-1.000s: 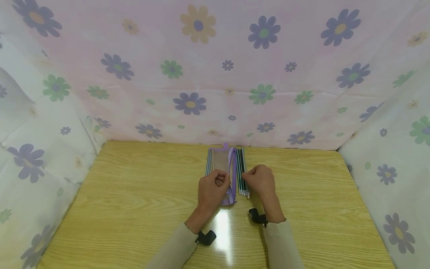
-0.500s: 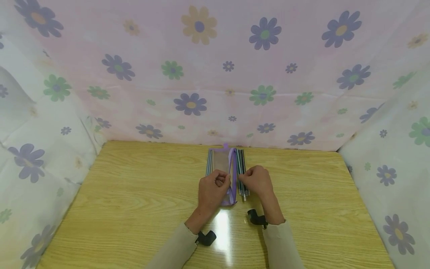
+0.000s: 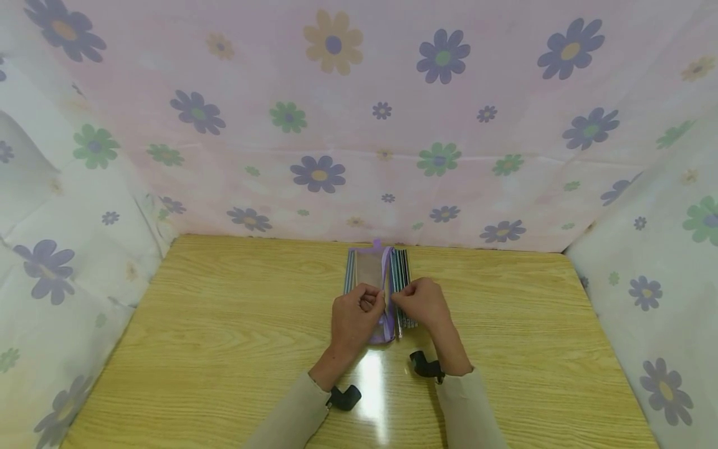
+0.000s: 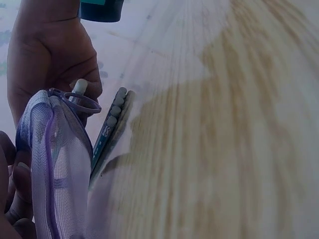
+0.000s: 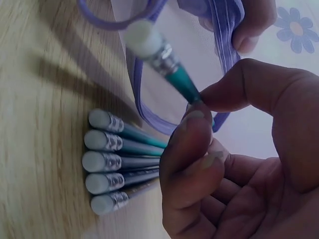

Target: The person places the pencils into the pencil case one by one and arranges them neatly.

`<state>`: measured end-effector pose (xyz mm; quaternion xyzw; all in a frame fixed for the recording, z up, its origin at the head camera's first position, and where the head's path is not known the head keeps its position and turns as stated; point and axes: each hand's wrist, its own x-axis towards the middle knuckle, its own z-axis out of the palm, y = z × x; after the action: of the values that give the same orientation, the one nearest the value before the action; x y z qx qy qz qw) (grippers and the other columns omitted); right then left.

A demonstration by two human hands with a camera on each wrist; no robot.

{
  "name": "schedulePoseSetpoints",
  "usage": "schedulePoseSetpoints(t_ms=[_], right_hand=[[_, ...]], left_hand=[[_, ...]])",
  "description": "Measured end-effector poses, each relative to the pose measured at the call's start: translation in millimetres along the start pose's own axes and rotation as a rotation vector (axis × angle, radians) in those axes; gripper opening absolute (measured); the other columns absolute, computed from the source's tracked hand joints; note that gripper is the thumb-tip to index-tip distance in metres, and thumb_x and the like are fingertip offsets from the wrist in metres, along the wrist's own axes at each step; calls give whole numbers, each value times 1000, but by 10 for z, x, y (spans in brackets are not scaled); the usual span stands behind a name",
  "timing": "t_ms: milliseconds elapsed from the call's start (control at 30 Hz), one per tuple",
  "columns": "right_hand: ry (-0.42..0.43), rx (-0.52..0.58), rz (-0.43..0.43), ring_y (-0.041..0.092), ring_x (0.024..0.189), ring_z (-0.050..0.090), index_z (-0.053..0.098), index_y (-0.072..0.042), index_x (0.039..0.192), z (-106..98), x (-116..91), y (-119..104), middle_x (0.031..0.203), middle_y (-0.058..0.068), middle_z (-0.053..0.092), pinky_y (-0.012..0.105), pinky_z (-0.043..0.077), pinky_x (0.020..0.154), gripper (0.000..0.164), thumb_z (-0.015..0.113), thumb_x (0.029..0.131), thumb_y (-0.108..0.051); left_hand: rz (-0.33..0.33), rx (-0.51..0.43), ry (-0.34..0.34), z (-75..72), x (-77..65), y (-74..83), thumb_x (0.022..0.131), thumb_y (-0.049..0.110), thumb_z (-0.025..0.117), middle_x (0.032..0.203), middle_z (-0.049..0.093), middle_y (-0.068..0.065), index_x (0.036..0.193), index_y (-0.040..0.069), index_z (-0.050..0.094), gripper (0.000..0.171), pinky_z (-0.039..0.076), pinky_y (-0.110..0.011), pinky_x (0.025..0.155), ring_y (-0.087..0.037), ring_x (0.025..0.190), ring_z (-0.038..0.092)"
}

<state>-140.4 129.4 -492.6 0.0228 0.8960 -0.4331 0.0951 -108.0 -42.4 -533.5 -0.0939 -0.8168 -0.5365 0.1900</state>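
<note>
A purple mesh pencil case [image 3: 370,265] lies on the table with its zipped side gaping toward the right. My left hand [image 3: 356,315] pinches the edge of that opening, as the right wrist view also shows. Between thumb and fingers my right hand [image 3: 423,302] holds a green pencil [image 5: 182,82], its white eraser end pointing toward me, at the mouth of the case. Beside the case lies a row of several pencils [image 5: 122,162] with white erasers and metal bands. The far end of the held pencil is hidden by the hand.
More pencils [image 3: 349,274] show along the left side of the case; whether they lie inside it is hard to tell. The wood-grain table [image 3: 235,324] is bordered by a flowered cloth [image 3: 359,125] at the back and both sides.
My right hand has lifted one pencil from the row and moved it left to the opening of the case. The left hand has stayed in place.
</note>
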Motion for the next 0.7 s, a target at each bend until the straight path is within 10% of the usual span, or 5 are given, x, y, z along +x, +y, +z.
schedulePoseSetpoints(t_ms=[700], right_hand=[[-8,157,5,16,57,62,77,-1,83,101,4,-43,66,5,69,28,50,52,16,71,88,-14]], left_hand=[[20,4,0,13,1,-28,95,12,78,73,74,2,89,10,76,7,54,-18,53,-1,58,65]])
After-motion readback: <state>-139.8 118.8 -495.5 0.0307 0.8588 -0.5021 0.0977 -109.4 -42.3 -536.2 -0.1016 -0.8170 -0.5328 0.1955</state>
